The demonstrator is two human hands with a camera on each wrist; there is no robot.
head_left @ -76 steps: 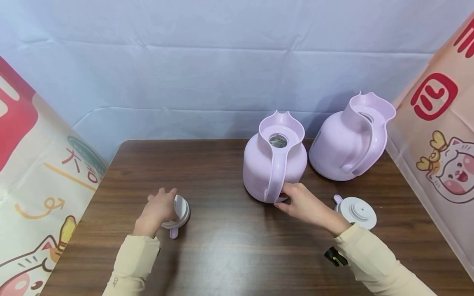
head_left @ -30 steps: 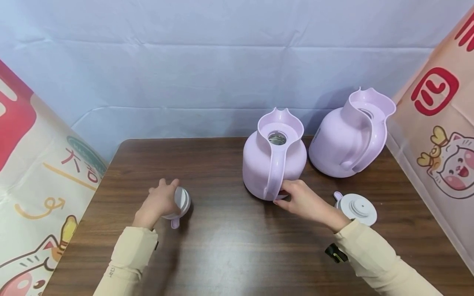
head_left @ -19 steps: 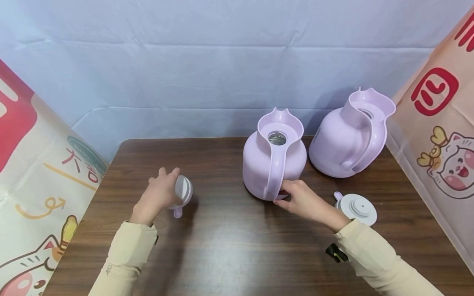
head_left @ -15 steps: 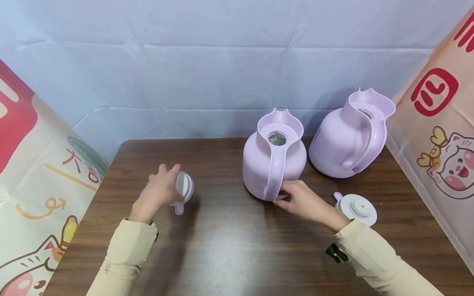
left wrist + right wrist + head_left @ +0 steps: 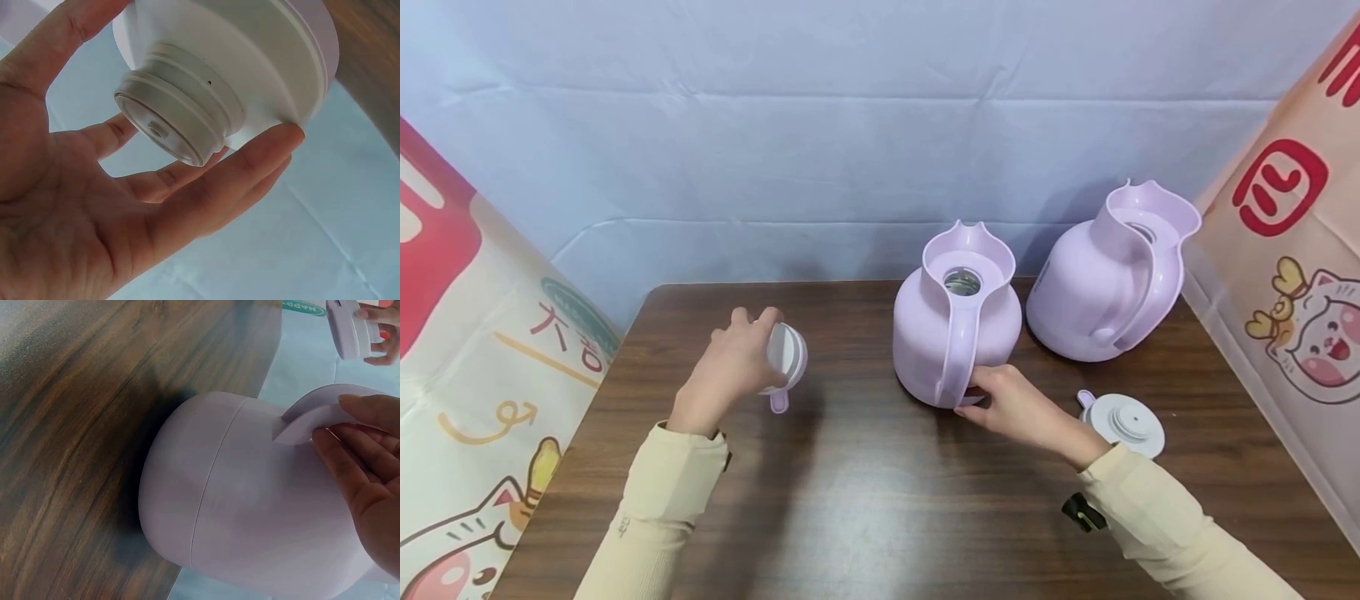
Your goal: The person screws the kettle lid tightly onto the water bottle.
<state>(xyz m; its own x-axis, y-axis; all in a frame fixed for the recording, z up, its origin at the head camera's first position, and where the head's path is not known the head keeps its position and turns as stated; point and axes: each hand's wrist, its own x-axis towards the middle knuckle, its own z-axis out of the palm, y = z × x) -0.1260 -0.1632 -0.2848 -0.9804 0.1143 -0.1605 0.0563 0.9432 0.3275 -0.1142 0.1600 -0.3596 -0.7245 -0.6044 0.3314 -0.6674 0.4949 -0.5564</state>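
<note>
My left hand holds a white thermos jug lid by its rim, raised over the left part of the table. A lilac tab sticks out from the lid toward me. In the left wrist view the lid's stepped plug faces the palm, with thumb and fingers spread round the rim. A lilac thermos jug stands upright, uncovered, its round mouth showing. My right hand pinches the lower end of its handle; the right wrist view shows thumb and fingertips on this handle end.
A second lilac thermos jug stands behind to the right, also without a lid. Another white lid lies plug side up near my right forearm. Pale cloth hangs behind the wooden table, with printed banners at both sides.
The left hand has lifted the lid off the table and carried it away from me and slightly right. The right hand and both jugs stay in place.
</note>
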